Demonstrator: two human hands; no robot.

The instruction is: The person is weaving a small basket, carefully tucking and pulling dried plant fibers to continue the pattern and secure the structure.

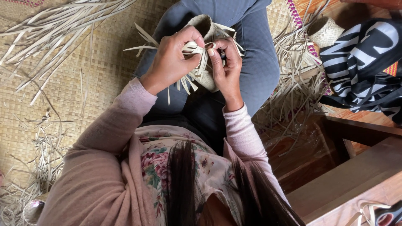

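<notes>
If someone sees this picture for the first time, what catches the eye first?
Top centre, the left hand and right hand pinch pale strips on a small, half-woven basket over the lap. Loose strips fan across the woven mat at upper left. A black-and-white striped cloth lies at right.

Only one thing here carries print: a black bag [364,67] with big white lettering, lying well off to the right of the fingers [217,58], slumped and creased on the floor beside a wooden edge. Its shape is soft, folded over itself. No labels, signs or screens anywhere near the fingers.
</notes>
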